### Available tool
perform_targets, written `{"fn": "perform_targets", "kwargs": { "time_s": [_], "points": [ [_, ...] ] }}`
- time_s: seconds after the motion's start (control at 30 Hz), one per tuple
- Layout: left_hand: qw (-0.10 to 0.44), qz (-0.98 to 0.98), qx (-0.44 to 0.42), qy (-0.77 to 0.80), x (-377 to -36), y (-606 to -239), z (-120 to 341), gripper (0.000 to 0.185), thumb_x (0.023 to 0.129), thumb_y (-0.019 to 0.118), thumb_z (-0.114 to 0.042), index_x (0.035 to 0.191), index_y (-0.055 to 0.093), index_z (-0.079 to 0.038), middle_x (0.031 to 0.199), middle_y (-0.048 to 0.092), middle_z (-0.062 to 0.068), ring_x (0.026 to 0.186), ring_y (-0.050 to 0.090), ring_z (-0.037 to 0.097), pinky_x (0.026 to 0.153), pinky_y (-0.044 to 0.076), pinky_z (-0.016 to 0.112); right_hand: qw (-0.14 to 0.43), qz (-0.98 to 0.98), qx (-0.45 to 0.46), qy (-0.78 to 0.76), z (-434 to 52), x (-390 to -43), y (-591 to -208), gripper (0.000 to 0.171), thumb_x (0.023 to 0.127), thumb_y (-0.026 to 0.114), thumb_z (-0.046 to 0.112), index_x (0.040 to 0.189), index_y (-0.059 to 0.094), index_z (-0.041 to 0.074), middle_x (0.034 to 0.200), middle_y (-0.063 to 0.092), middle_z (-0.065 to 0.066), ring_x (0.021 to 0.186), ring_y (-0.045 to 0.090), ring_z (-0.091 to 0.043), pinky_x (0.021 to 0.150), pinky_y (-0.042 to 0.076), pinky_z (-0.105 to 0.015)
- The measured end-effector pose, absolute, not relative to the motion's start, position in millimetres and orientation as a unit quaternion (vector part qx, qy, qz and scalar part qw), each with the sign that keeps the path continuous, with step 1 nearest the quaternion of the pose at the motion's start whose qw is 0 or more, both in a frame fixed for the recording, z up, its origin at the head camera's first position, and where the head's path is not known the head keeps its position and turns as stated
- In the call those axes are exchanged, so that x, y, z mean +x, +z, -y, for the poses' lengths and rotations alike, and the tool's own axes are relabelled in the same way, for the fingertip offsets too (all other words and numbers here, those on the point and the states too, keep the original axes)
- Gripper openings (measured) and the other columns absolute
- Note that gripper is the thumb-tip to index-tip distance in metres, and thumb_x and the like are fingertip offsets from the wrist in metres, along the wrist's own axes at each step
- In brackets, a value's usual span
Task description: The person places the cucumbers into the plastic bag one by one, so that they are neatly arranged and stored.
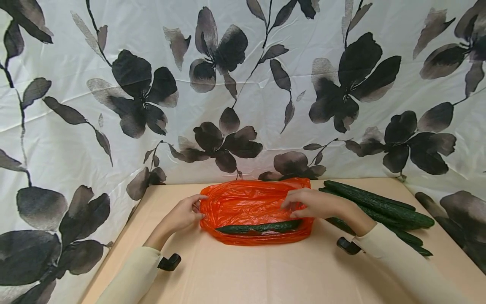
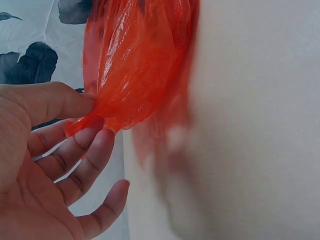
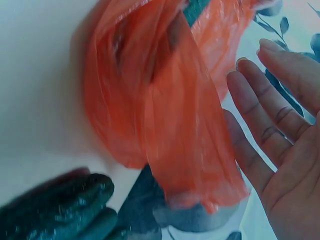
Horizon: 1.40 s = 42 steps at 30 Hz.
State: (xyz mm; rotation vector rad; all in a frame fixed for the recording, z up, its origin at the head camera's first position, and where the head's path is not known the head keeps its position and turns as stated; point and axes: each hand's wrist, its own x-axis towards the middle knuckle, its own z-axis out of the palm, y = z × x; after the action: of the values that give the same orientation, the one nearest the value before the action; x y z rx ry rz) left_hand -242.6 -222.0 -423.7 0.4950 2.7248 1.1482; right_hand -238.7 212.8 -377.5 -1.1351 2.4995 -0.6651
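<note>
An orange plastic bag [image 1: 243, 202] lies spread on the table with its opening facing up, and one long dark green cucumber [image 1: 262, 228] rests inside along the near edge. My left hand [image 1: 182, 215] pinches the bag's gathered left end between thumb and fingers; the left wrist view shows the thin plastic [image 2: 135, 65] bunched at the fingertips [image 2: 107, 137]. Over the bag's right side hovers my right hand [image 1: 313, 203]. In the right wrist view its fingers [image 3: 250, 95] are loosely extended beside the bag's handle end [image 3: 195, 150], gripping nothing.
A pile of several cucumbers [image 1: 383, 207] lies at the right of the table [image 1: 243, 274], partly under the right forearm. Behind the table hangs a white cloth [image 1: 281, 105] with a dark flower print. A small black camera [image 1: 169, 262] sits at the left wrist.
</note>
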Motion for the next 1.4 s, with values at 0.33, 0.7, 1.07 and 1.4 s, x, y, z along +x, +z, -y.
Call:
{"fn": "perform_targets", "kwargs": {
  "time_s": [0.33, 0.7, 1.07, 1.4],
  "points": [
    [0.074, -0.904, 0.168, 0.385, -242.1, -423.2, 223.6, 0.058, 0.082, 0.071, 0.006, 0.138, 0.056, 0.004, 0.093, 0.059, 0.01, 0.083, 0.056, 0.02, 0.073, 0.049, 0.028, 0.14, -0.872, -0.381, -0.272, -247.9, -238.8, -359.1, 0.032, 0.096, 0.07, 0.027, 0.128, 0.067, 0.028, 0.118, 0.066, 0.012, 0.104, 0.063, -0.012, 0.089, 0.055, -0.034],
    [0.076, -0.906, 0.166, 0.382, -241.4, -421.9, 222.0, 0.058, 0.081, 0.071, 0.006, 0.137, 0.056, 0.004, 0.092, 0.059, 0.009, 0.084, 0.056, 0.02, 0.072, 0.049, 0.029, 0.121, -0.875, -0.358, -0.303, -287.7, -244.4, -351.7, 0.034, 0.096, 0.07, 0.026, 0.13, 0.067, 0.023, 0.122, 0.068, 0.0, 0.11, 0.065, -0.018, 0.091, 0.056, -0.035],
    [0.078, -0.905, 0.168, 0.382, -241.8, -421.6, 222.0, 0.058, 0.081, 0.071, 0.005, 0.138, 0.056, 0.003, 0.091, 0.059, 0.01, 0.083, 0.056, 0.021, 0.074, 0.049, 0.03, 0.119, -0.891, -0.313, -0.308, -325.1, -256.7, -354.5, 0.035, 0.096, 0.07, 0.021, 0.13, 0.066, 0.012, 0.112, 0.069, 0.002, 0.101, 0.065, -0.013, 0.087, 0.055, -0.027],
    [0.076, -0.905, 0.172, 0.381, -241.1, -421.3, 221.8, 0.058, 0.082, 0.072, 0.005, 0.137, 0.056, 0.003, 0.092, 0.059, 0.01, 0.082, 0.057, 0.02, 0.074, 0.049, 0.031, 0.109, -0.91, -0.286, -0.28, -352.7, -264.9, -357.2, 0.039, 0.094, 0.072, 0.018, 0.131, 0.065, 0.007, 0.113, 0.07, -0.008, 0.1, 0.068, -0.019, 0.087, 0.057, -0.039]
  ]
}}
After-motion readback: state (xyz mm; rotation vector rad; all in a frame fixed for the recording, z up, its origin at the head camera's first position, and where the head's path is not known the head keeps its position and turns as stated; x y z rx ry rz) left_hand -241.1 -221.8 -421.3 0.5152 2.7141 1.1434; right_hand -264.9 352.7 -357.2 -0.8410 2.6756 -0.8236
